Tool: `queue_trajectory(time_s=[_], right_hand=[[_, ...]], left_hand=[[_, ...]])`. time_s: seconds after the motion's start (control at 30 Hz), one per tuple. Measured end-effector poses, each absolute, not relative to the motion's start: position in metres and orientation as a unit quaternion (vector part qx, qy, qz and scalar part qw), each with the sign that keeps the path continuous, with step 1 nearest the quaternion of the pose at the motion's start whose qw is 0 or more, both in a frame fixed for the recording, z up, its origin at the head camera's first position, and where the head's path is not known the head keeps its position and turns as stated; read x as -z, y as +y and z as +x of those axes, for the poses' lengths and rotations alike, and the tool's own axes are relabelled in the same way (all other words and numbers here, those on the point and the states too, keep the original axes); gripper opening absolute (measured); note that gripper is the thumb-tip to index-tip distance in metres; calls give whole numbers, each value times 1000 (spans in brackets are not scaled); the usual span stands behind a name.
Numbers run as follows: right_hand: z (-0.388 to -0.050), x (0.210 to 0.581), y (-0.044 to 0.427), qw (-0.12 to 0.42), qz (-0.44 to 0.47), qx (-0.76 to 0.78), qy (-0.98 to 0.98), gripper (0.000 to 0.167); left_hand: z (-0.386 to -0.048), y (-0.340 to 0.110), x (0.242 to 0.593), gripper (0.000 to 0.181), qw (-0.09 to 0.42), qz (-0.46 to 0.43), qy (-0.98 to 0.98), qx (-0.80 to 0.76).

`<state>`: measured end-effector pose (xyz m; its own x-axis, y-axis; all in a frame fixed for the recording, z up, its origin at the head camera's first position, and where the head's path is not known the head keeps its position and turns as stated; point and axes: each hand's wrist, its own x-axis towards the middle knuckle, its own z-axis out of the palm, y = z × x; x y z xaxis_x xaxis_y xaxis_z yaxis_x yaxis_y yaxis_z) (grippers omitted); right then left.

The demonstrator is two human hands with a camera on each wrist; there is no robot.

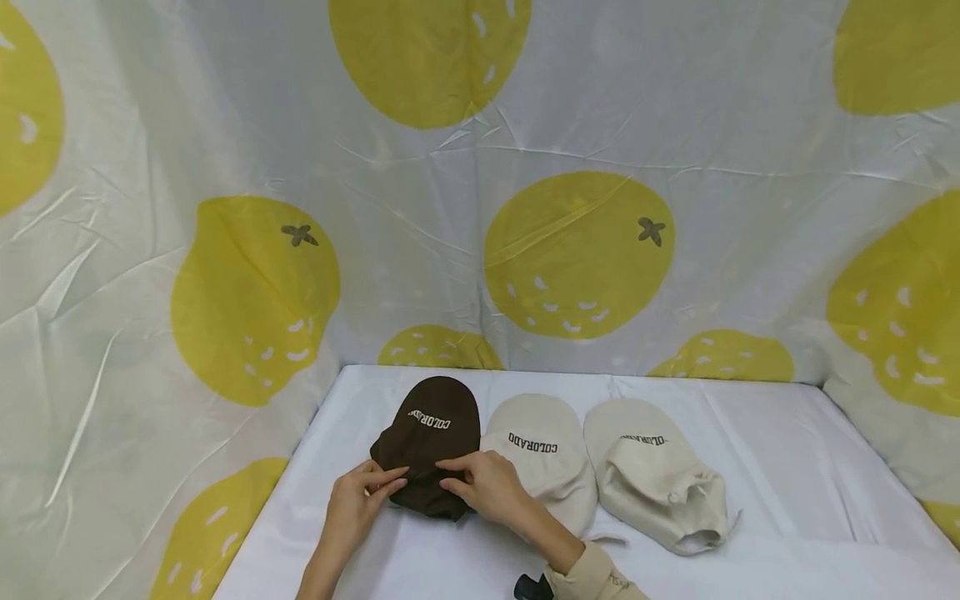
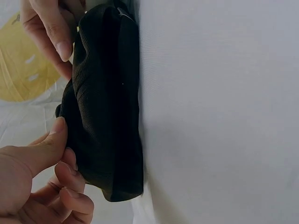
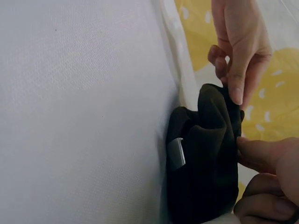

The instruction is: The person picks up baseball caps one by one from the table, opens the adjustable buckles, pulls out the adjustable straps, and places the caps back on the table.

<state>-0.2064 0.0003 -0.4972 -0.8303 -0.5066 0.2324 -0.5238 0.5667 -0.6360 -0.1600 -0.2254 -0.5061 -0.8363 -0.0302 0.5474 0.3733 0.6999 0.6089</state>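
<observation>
A dark brown cap (image 1: 442, 450) with white COLORADO lettering lies at the left of the row, its crown crumpled toward the wearer. At its near left side, my left hand (image 1: 355, 504) pinches the cloth between thumb and forefinger. The right hand (image 1: 491, 486) has thumb and forefinger on the cap's near right part, gripping the fabric. In the left wrist view the dark cap (image 2: 105, 102) stands as a low folded heap on the white cloth. A metal strap buckle (image 3: 176, 153) shows on its near side in the right wrist view.
To the right lies a cream cap (image 1: 536, 425) with dark lettering, partly behind my right forearm. A second cream cap (image 1: 656, 475) sits beside it, its crown folded in. A white cloth (image 1: 787, 500) covers the table; a lemon-print curtain (image 1: 420, 217) hangs around it.
</observation>
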Motion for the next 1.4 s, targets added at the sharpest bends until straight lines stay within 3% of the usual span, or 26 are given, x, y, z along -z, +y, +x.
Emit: queue_trajectory(time_s=[0.43,0.97,1.4], right_hand=[[-206,498,-1,23,275,-398,-875,29],[-206,496,4,41,258,-505,-823,25],[-199,488,12,-17,256,-609,-750,29]], left_hand=[[-158,-219,502,17,300,-96,-865,391],[-155,-206,480,17,298,-79,-816,489],[-153,-193,465,22,329,-105,-799,493]])
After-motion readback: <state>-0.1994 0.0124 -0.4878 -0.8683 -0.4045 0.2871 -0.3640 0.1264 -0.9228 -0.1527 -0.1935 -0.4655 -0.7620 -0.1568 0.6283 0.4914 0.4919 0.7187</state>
